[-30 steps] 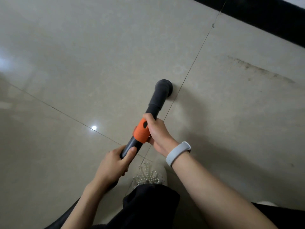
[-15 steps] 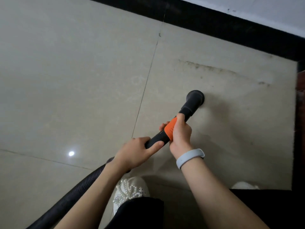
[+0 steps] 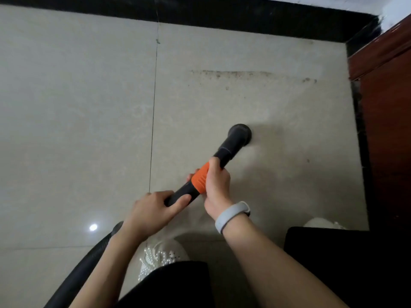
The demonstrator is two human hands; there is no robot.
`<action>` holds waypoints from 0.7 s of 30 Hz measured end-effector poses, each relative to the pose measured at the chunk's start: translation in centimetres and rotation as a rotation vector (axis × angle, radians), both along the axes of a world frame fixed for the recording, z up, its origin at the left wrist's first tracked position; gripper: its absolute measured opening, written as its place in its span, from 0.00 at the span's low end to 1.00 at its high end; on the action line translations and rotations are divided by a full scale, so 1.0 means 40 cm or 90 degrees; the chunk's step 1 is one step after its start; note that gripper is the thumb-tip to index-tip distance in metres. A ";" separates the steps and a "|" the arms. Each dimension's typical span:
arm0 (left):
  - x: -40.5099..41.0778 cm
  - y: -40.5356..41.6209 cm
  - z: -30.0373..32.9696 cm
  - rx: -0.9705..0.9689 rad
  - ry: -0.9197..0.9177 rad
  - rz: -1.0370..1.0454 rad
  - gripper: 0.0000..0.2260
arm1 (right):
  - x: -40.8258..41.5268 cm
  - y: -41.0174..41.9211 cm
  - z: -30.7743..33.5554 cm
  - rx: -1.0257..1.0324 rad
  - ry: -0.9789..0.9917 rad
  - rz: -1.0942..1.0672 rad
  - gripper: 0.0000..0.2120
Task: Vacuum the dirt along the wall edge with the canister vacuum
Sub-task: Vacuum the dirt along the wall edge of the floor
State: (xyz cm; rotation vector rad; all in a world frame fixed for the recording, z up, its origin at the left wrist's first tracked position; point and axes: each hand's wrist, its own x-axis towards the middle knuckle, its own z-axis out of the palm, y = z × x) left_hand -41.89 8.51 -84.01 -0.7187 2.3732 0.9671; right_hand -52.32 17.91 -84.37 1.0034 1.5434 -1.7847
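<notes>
A dark vacuum wand (image 3: 229, 150) with an orange collar (image 3: 200, 178) points up and right, its round nozzle (image 3: 241, 133) down on the beige floor tile. My right hand (image 3: 216, 185) grips the wand at the orange collar. My left hand (image 3: 153, 210) grips the black handle just behind it. The ribbed black hose (image 3: 84, 270) trails off to the lower left. A streak of dirt (image 3: 240, 74) lies on the tile beyond the nozzle, parallel to the black skirting (image 3: 222, 16) at the wall. The canister is out of view.
A dark red wooden cabinet (image 3: 389, 107) stands at the right, meeting the skirting in the corner. A white beaded shoe (image 3: 160, 256) and a second shoe tip (image 3: 320, 223) stand on the tile below my hands. A grout line (image 3: 153, 107) runs toward the wall.
The view has swung right and toward the wall, bringing the corner and cabinet in. The nozzle has moved across the grout line onto the right tile, closer to the dirt streak.
</notes>
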 end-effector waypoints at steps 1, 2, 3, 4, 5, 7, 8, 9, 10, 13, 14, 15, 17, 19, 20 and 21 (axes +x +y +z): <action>0.025 -0.011 0.003 0.001 -0.003 0.048 0.28 | 0.013 -0.028 0.003 -0.015 -0.007 0.028 0.13; 0.049 -0.020 0.007 0.008 -0.005 0.094 0.29 | 0.029 -0.053 0.008 -0.031 -0.015 0.055 0.14; 0.071 -0.027 0.010 0.023 -0.008 0.132 0.29 | 0.046 -0.071 0.011 -0.041 -0.021 0.077 0.13; 0.089 -0.033 0.014 0.042 -0.012 0.156 0.29 | 0.061 -0.083 0.015 -0.047 -0.028 0.093 0.12; 0.101 -0.036 0.017 0.061 -0.019 0.160 0.29 | 0.073 -0.085 0.017 -0.050 -0.035 0.098 0.12; 0.101 -0.030 0.021 0.092 -0.041 0.112 0.29 | 0.084 -0.056 0.019 -0.054 -0.043 0.063 0.11; 0.089 -0.021 0.020 0.093 -0.055 0.068 0.30 | 0.083 -0.030 0.018 -0.047 -0.041 0.035 0.11; 0.070 -0.009 0.017 0.084 -0.066 0.015 0.30 | 0.079 0.002 0.017 -0.038 -0.036 0.004 0.10; 0.046 0.005 0.014 0.071 -0.073 -0.040 0.29 | 0.073 0.035 0.016 -0.031 -0.030 -0.032 0.10; -0.049 0.057 0.007 0.057 -0.076 -0.178 0.26 | 0.037 0.133 0.020 -0.019 -0.010 -0.140 0.12; -0.084 0.077 0.007 0.061 -0.076 -0.221 0.26 | 0.019 0.160 0.023 -0.014 -0.004 -0.172 0.12; -0.118 0.097 0.006 0.061 -0.077 -0.262 0.27 | 0.001 0.187 0.026 -0.006 0.002 -0.203 0.13; -0.183 0.142 0.002 0.037 -0.060 -0.330 0.27 | -0.038 0.233 0.030 0.023 0.013 -0.257 0.13; -0.236 0.181 -0.003 -0.023 -0.014 -0.384 0.26 | -0.079 0.271 0.028 0.047 0.028 -0.299 0.13; -0.256 0.195 -0.005 -0.051 0.010 -0.398 0.26 | -0.098 0.285 0.027 0.047 0.037 -0.313 0.13; -0.271 0.206 -0.008 -0.070 0.032 -0.400 0.26 | -0.116 0.297 0.025 0.040 0.044 -0.320 0.12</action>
